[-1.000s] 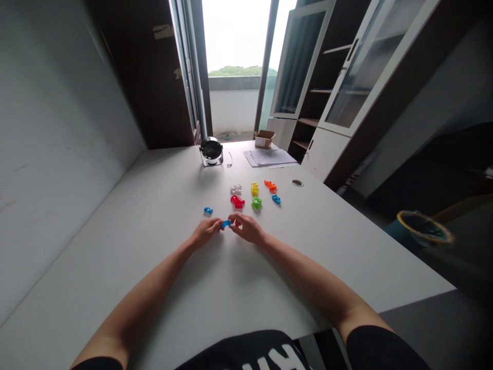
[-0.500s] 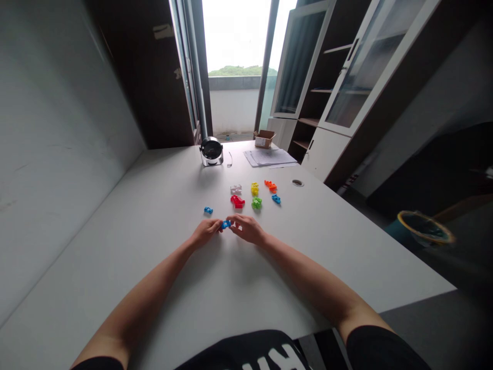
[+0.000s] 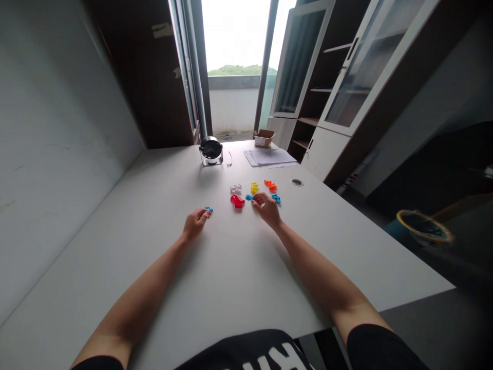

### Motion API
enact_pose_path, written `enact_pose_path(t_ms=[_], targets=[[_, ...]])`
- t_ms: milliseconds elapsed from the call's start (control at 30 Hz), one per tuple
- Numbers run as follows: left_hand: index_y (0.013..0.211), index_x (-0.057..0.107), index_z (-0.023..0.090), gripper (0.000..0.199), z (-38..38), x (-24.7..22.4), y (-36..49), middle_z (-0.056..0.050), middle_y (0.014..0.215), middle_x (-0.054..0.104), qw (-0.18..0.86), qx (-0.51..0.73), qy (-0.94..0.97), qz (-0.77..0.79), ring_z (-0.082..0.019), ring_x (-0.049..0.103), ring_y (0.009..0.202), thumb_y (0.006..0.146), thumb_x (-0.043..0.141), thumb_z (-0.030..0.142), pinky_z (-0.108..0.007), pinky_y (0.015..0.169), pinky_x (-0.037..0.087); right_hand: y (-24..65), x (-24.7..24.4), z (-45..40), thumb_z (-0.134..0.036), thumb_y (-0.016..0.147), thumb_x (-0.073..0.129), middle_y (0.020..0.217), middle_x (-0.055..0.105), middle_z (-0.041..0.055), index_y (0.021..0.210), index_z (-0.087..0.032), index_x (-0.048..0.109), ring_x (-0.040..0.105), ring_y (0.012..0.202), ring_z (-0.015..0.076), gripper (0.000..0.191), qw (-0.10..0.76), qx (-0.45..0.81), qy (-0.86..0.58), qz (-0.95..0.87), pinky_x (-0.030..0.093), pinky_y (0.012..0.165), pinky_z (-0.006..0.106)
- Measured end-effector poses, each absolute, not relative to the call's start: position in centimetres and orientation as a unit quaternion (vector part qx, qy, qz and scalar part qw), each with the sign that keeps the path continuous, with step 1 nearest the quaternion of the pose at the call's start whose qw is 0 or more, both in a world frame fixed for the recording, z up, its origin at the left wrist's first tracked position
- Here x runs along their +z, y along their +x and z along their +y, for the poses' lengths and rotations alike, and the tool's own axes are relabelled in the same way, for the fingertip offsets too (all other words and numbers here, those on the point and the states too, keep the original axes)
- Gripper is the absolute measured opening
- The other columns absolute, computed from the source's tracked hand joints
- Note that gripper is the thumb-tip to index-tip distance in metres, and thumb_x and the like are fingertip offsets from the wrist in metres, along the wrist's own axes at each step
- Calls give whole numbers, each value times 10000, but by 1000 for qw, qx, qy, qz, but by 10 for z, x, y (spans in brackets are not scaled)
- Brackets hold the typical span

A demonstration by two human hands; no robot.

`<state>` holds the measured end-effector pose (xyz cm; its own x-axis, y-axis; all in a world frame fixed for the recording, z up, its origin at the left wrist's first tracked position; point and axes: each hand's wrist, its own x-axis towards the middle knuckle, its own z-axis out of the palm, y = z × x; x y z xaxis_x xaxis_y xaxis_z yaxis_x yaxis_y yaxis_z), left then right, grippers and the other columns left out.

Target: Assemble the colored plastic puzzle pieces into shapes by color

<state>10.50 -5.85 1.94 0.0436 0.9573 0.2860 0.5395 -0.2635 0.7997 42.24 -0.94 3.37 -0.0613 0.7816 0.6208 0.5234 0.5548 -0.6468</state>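
My left hand (image 3: 195, 223) has its fingertips closed on a small blue piece (image 3: 208, 209) at the left of the group. Between the fingers of my right hand (image 3: 266, 208) is another blue piece (image 3: 249, 197), held over the spot between the red pieces (image 3: 237, 201) and the yellow pieces (image 3: 254, 188). White pieces (image 3: 235, 189) lie behind the red ones. Orange pieces (image 3: 270, 185) and further blue pieces (image 3: 276, 198) are at the right. The green pieces are hidden behind my right hand.
On the white table (image 3: 154, 205), a round black device (image 3: 211, 150) on a metal stand, papers (image 3: 271, 156) and an open cardboard box (image 3: 264, 139) stand at the back. A round cable hole (image 3: 297, 182) is at the right.
My hands have moved apart. The right one has carried its blue piece forward and right, over the green pieces; the left one has moved left and taken hold of the blue piece there.
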Motion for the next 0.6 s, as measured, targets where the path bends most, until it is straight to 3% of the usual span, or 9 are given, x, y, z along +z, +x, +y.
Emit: enact_pose_path(t_ms=[233, 400, 600], targets=[[923, 724, 198, 294, -59, 18, 103, -55, 956, 747, 240, 391, 688, 563, -187, 653, 814, 923, 494, 381, -281, 751, 490, 461, 30, 4, -380, 858, 598, 820, 720, 56, 924, -190, 662, 664, 703, 192, 211, 454, 94, -525, -714, 522, 720, 312], [934, 719, 200, 270, -59, 18, 102, -53, 979, 739, 236, 384, 697, 558, -184, 642, 804, 928, 498, 355, -289, 755, 488, 496, 20, 14, -378, 859, 592, 837, 730, 56, 990, -186, 669, 660, 723, 195, 245, 433, 25, -615, -659, 484, 750, 307], [919, 711, 205, 255, -61, 20, 102, -56, 977, 681, 162, 369, 721, 563, -177, 591, 780, 942, 488, 326, -314, 785, 480, 533, 2, 23, -420, 842, 620, 815, 733, 64, 969, -198, 682, 654, 747, 218, 263, 374, 24, -724, -580, 441, 707, 302]])
